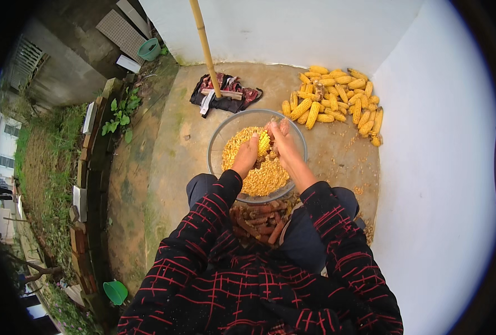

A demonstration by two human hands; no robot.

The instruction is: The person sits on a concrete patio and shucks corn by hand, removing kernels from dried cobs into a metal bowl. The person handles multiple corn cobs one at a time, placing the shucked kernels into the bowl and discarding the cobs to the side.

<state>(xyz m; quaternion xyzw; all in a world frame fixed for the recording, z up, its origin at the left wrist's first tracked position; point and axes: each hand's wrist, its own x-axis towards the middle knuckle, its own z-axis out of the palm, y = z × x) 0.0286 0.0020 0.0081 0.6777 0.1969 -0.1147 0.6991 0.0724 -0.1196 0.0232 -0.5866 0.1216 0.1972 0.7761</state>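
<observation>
My left hand (247, 155) grips a corn ear (263, 143) with bright yellow kernels, thumb along its top. Close beside it, my right hand (286, 146) is closed around a reddish, stripped corn cob (284, 127). More cob pieces show around the fingers, but how many I hold is unclear. Both hands are above a round mesh basket (209, 157) with a grey rim. Loose yellow corn kernels (268, 180) cover much of its bottom. Between my legs, just below the basket, lies a heap of bare reddish cobs (258, 222).
Unshelled corn ears (336, 98) are piled by the white wall (289, 35) at the far right. A bamboo pole (206, 46) stands over a dark and red cloth (248, 100). Stray kernels dot the concrete floor (181, 155). Along the left runs a low brick border (82, 171), with a green container (115, 292) nearby.
</observation>
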